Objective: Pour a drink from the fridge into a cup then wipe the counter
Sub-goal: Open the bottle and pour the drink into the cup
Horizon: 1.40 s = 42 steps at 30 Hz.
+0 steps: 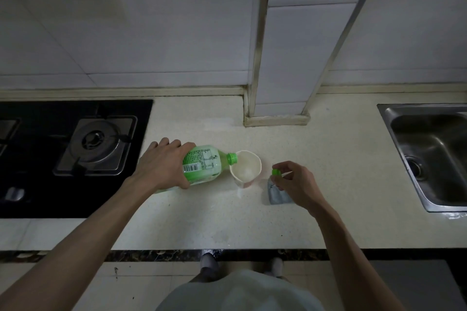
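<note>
My left hand (161,163) grips a green-labelled plastic drink bottle (204,164), tipped on its side with its green neck over the rim of a white paper cup (246,169). The cup stands on the pale counter (202,217) and holds some whitish liquid. My right hand (295,184) pinches the small green bottle cap (276,172) just right of the cup. A folded grey cloth (276,194) lies on the counter under that hand, partly hidden by it. A small wet patch shows at the cup's base.
A black gas hob (75,154) fills the counter's left side. A steel sink (434,154) is set in at the right. A tiled column (278,108) juts onto the counter behind the cup. The dark counter edge (227,255) runs along the front.
</note>
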### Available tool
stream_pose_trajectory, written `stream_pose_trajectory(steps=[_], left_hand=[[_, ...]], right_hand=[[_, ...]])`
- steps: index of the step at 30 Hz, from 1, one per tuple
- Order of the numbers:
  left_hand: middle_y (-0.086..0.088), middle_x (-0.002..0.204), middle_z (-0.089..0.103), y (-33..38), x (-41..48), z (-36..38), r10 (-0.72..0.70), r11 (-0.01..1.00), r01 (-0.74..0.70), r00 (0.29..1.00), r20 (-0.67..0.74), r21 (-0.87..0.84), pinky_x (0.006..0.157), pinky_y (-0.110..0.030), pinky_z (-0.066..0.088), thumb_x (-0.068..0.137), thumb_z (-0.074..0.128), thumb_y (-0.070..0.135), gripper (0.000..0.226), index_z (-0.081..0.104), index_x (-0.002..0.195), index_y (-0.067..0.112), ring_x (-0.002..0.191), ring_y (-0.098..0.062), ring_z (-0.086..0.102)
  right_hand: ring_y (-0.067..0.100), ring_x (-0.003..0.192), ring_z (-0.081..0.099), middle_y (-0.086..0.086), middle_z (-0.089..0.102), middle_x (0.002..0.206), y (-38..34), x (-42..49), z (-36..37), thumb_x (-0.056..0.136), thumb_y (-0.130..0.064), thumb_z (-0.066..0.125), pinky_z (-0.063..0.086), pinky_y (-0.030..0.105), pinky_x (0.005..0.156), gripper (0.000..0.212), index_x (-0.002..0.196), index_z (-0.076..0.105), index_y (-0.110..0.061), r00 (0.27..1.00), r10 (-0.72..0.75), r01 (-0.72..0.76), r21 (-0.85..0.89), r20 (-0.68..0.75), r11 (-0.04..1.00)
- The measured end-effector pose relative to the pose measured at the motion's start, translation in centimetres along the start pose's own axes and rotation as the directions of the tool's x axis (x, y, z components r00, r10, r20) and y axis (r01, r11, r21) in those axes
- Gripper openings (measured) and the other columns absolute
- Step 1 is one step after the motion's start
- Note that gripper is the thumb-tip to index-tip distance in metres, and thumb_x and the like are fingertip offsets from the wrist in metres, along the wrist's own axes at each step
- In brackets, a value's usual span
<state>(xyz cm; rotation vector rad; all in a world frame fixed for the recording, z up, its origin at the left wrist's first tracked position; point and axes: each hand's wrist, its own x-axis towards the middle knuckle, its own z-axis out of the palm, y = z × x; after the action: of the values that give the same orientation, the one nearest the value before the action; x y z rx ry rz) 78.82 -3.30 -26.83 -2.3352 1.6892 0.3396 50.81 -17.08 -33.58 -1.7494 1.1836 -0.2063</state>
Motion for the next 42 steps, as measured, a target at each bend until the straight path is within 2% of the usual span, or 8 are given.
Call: stream_pose_trajectory(steps=[9,13,16,21,30,34,38,42], left_hand=[[0.006,0.121,0.055,-0.2,0.1,0.3,-0.013,0.997,0.013,1.0,-0.007,-0.074,0.093,-0.035,0.037,0.064,0.075,0.053,0.094,0.032,0.146,0.033,0.111,-0.019,0.046],[0.005,0.124,0.054,0.2,0.1,0.6,-0.019,0.983,0.02,1.0,0.008,-0.184,0.093,-0.036,0.039,0.065,0.077,0.051,0.097,0.03,0.147,0.031,0.113,-0.019,0.046],[0.005,0.124,0.054,0.5,0.0,0.8,-0.009,0.968,0.011,1.0,0.009,-0.25,0.092,-0.035,0.039,0.065,0.079,0.05,0.098,0.03,0.147,0.031,0.112,-0.018,0.045],[0.009,0.116,0.057,0.8,-0.4,1.6,-0.012,0.908,0.0,1.0,-0.025,-0.419,0.08,-0.032,0.044,0.062,0.085,0.045,0.095,0.037,0.143,0.032,0.102,-0.014,0.049],[0.014,0.111,0.057,0.3,-0.9,2.7,0.005,0.825,-0.046,0.997,-0.073,-0.563,0.082,-0.033,0.05,0.056,0.086,0.048,0.093,0.04,0.136,0.037,0.099,-0.011,0.052],[0.015,0.112,0.059,-0.4,-1.2,2.9,0.007,0.779,-0.074,0.994,-0.108,-0.623,0.084,-0.034,0.05,0.054,0.085,0.05,0.094,0.04,0.135,0.039,0.1,-0.01,0.053],[0.017,0.116,0.059,-1.0,-1.7,2.0,0.008,0.715,-0.092,0.992,-0.124,-0.693,0.088,-0.03,0.049,0.055,0.091,0.04,0.096,0.043,0.138,0.034,0.106,-0.009,0.055],[0.022,0.113,0.062,-1.6,-2.5,0.4,0.039,0.614,-0.092,0.995,-0.087,-0.784,0.084,-0.015,0.05,0.057,0.094,0.025,0.092,0.047,0.135,0.035,0.104,0.007,0.057]], right_hand=[[0.014,0.082,0.068,0.003,0.068,0.11,-0.1,0.2,-0.2,0.087,-0.021,0.071,0.054,0.022,0.073,0.031,0.116,0.064,-0.014,1.0,-0.015,0.016,0.012,-0.012,1.0],[0.011,0.078,0.068,0.0,0.069,0.108,-1.0,0.3,-0.4,0.087,-0.019,0.071,0.051,0.015,0.067,0.031,0.117,0.064,-0.013,0.999,-0.033,0.033,0.034,-0.019,0.999],[0.013,0.081,0.07,-0.001,0.069,0.108,-2.3,0.5,-0.7,0.086,-0.017,0.071,0.055,0.019,0.07,0.032,0.118,0.065,-0.013,0.998,-0.056,0.058,0.051,-0.038,0.997],[0.01,0.077,0.069,-0.001,0.068,0.108,-5.3,0.6,-1.2,0.087,-0.011,0.069,0.055,0.017,0.067,0.036,0.122,0.062,-0.012,0.984,-0.175,0.177,0.073,-0.032,0.982],[-0.004,0.067,0.064,-0.013,0.066,0.089,-9.6,0.8,-0.3,0.083,-0.012,0.073,0.048,0.006,0.063,0.032,0.115,0.068,-0.018,0.954,-0.3,0.3,0.021,-0.004,0.954],[-0.01,0.071,0.059,-0.019,0.061,0.089,-10.6,0.7,-0.4,0.082,-0.01,0.074,0.045,0.004,0.063,0.032,0.111,0.069,-0.021,0.924,-0.383,0.382,-0.044,-0.002,0.923],[0.001,0.082,0.064,-0.011,0.067,0.102,-11.4,0.8,-0.7,0.08,-0.002,0.074,0.054,0.017,0.076,0.035,0.108,0.07,-0.021,0.86,-0.509,0.51,-0.068,0.033,0.858],[0.005,0.092,0.066,-0.009,0.068,0.11,-12.7,0.5,-1.5,0.08,0.003,0.072,0.056,0.022,0.083,0.038,0.109,0.069,-0.021,0.763,-0.643,0.647,-0.101,0.071,0.756]])
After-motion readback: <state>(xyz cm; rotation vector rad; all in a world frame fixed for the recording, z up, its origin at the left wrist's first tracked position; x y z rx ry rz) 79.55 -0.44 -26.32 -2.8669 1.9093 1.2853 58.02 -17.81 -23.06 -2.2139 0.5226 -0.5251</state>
